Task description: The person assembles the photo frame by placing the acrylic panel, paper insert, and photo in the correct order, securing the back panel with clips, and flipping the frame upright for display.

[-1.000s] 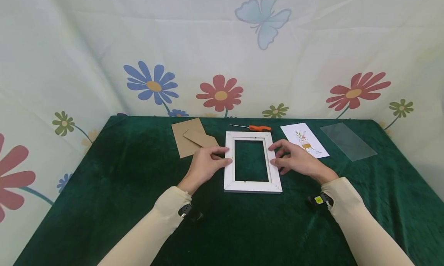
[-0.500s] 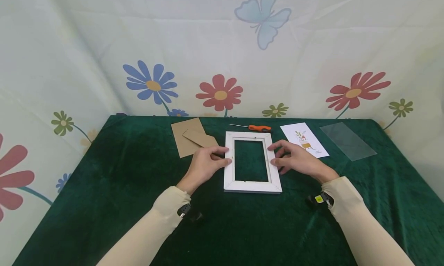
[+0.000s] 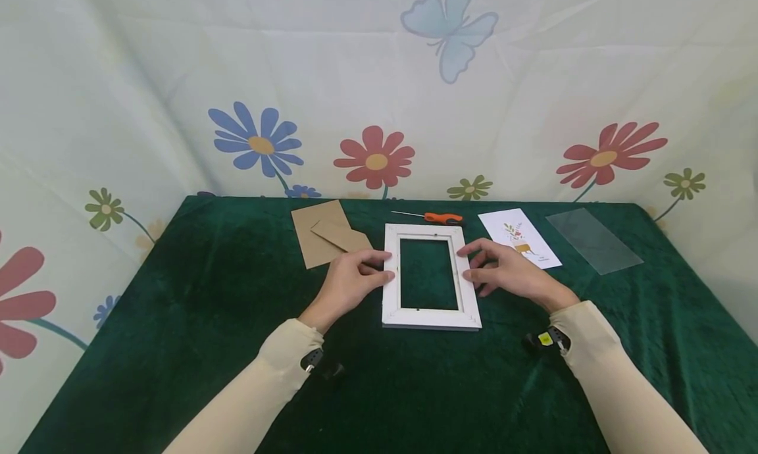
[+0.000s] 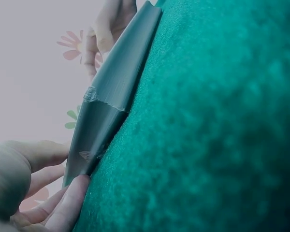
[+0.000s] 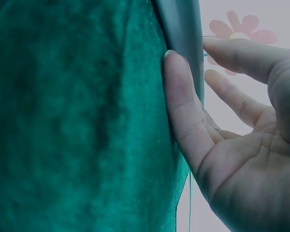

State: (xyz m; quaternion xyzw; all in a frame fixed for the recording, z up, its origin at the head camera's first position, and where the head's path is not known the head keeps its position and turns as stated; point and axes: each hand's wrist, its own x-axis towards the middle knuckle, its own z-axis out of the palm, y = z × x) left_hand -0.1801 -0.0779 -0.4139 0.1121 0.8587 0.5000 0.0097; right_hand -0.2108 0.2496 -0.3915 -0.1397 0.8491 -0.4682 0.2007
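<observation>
A white picture frame (image 3: 432, 318) lies flat on the green cloth, its rectangular opening showing the cloth beneath. On its left edge, my left hand (image 3: 348, 279) grips with thumb and fingers. My right hand (image 3: 506, 274) holds the right edge in a similar way, thumb nearer me. In the left wrist view the frame's grooved side (image 4: 106, 96) rises a little off the cloth's plane, with fingers at its near end. From the right wrist, the fingers (image 5: 181, 92) show against the frame's side.
Behind the frame lies an orange-handled screwdriver (image 3: 443, 218). A brown backing board (image 3: 314, 233) with a folded stand flap is at the left. To the right are a white card (image 3: 503, 224) with a plant-and-animal drawing and a clear sheet (image 3: 595, 242). A flower-print curtain (image 3: 515, 99) hangs behind.
</observation>
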